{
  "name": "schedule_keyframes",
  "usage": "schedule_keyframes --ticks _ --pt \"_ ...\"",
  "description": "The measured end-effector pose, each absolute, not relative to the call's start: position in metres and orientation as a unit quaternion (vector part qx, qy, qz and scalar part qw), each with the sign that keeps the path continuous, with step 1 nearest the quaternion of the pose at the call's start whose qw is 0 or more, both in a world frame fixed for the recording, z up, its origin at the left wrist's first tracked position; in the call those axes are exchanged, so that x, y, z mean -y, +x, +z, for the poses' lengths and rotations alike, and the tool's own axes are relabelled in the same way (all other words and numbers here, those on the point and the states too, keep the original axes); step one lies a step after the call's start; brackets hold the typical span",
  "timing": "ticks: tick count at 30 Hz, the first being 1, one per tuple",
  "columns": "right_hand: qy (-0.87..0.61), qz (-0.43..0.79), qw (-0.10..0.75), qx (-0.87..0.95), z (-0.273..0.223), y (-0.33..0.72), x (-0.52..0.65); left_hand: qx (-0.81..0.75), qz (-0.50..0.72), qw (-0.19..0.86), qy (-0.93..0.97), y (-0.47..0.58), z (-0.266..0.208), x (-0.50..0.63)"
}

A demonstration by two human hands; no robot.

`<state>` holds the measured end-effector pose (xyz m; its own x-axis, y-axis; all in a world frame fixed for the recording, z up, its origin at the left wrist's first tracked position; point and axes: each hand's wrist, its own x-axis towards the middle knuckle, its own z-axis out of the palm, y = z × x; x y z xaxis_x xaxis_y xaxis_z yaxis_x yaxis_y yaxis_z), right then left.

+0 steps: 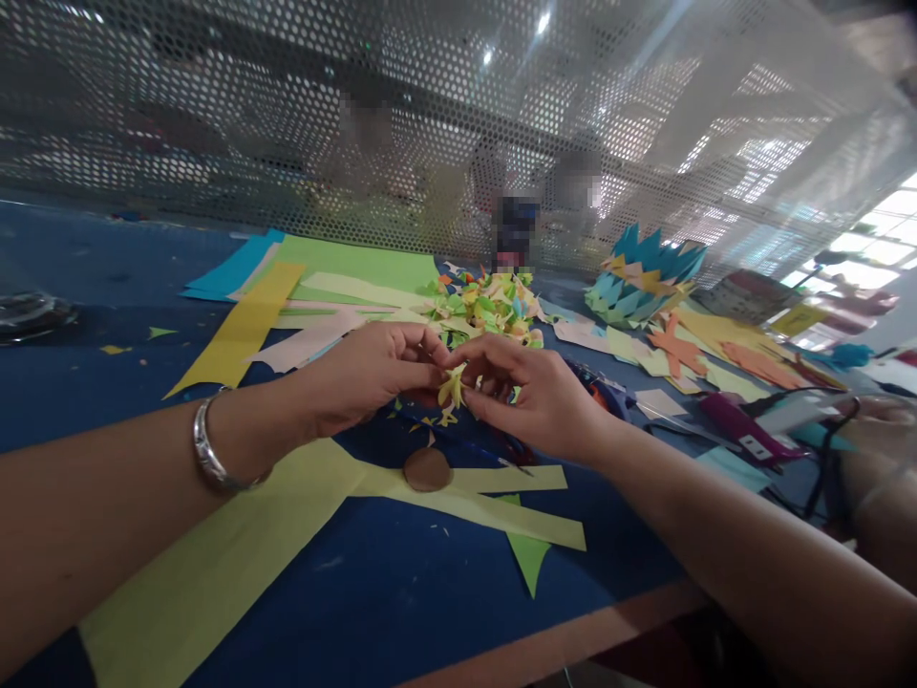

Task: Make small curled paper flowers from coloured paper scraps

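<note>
Both of my hands meet over the middle of the blue table, fingers pinched around a small yellow paper flower (pixel 451 390). My left hand (pixel 379 368), with a silver bangle on its wrist, grips the flower from the left. From the right, my right hand (pixel 526 387) holds it with thumb and curled fingers. Just below lies a brown round disc (pixel 428 470) on pale yellow paper strips (pixel 494 511). Behind my hands rises a heap of small green, yellow and orange paper pieces (pixel 487 304). Scissors seem to lie partly hidden beneath my right hand.
A perforated metal screen (pixel 287 115) stands along the back. Coloured paper sheets (pixel 351 258) lie at the back left, a large yellow-green sheet (pixel 236 554) under my left forearm. At right are a blue paper crown-like piece (pixel 645 277), orange strips (pixel 677 346), a purple-and-white tool (pixel 752 430) and another person's arm (pixel 878 468).
</note>
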<state>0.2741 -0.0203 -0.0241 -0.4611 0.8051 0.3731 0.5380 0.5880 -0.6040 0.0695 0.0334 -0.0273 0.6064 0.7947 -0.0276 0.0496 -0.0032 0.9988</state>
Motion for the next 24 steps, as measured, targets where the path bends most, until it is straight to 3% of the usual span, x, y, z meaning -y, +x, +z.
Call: schedule_keyframes --ticks 9,17,21,24 --pt "-0.395 0.215 0.306 0.839 -0.024 0.276 0.02 -0.355 0.232 0.711 0.561 0.067 -0.024 -0.041" --pt "-0.384 0.194 0.297 0.852 -0.025 0.276 0.022 -0.356 0.243 0.691 0.58 0.071 -0.025 -0.034" --pt "-0.399 0.172 0.312 0.845 -0.025 0.275 0.021 -0.367 0.302 0.616 0.628 0.072 -0.026 -0.032" --pt "-0.41 0.153 0.332 0.836 -0.025 0.277 0.02 -0.374 0.383 0.45 0.715 0.071 -0.026 -0.03"
